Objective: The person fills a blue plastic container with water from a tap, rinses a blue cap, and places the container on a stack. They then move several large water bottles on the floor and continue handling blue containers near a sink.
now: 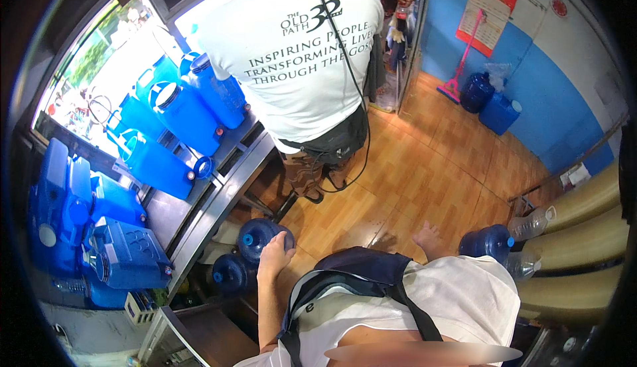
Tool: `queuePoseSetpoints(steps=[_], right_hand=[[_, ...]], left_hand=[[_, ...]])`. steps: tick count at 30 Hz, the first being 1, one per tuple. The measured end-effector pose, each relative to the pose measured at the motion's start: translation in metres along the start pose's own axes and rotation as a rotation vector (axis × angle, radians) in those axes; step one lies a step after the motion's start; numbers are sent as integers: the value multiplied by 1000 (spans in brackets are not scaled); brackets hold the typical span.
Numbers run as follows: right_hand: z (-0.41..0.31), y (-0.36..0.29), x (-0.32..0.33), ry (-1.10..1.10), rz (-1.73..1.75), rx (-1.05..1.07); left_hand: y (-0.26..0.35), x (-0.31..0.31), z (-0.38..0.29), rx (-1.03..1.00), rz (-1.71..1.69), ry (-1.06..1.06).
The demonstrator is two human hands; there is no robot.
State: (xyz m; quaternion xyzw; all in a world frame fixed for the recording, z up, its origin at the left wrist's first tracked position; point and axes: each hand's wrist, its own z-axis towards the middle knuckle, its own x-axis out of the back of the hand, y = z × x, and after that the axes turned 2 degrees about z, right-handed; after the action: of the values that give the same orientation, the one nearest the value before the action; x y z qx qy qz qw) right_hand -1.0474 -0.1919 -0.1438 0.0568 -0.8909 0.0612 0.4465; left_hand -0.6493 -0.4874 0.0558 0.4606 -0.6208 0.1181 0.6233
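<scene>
My left hand (276,254) is held out in front of my body, thumb apart from the fingers, and nothing shows in it. In the view it overlaps a round blue water bottle (258,238) with a light-blue cap; I cannot tell if they touch. A second round blue bottle (234,273) stands beside that one, below the metal counter. Out to the other side, my right hand (428,239) is spread over the wood-patterned tile floor (423,188), holding nothing. A dark blue apron (361,262) covers the front of my light shirt.
Several blue jerrycans (186,115) crowd the metal counter (234,160) by the window. A person in a printed white shirt (308,83) stands ahead, back turned. Tall tan cylinders (577,247) and clear bottles (530,225) line the right. A pink squeegee (463,63) leans at the far wall.
</scene>
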Motion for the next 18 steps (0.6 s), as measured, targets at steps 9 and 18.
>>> queuePoseSetpoints(steps=[9,18], right_hand=[[-37,-2,16,120,202,-32],[-35,-30,0,141,155,55]], left_hand=[[-15,4,-4,-10,-22,-81],[-59,-6,-24,18,39,-89]])
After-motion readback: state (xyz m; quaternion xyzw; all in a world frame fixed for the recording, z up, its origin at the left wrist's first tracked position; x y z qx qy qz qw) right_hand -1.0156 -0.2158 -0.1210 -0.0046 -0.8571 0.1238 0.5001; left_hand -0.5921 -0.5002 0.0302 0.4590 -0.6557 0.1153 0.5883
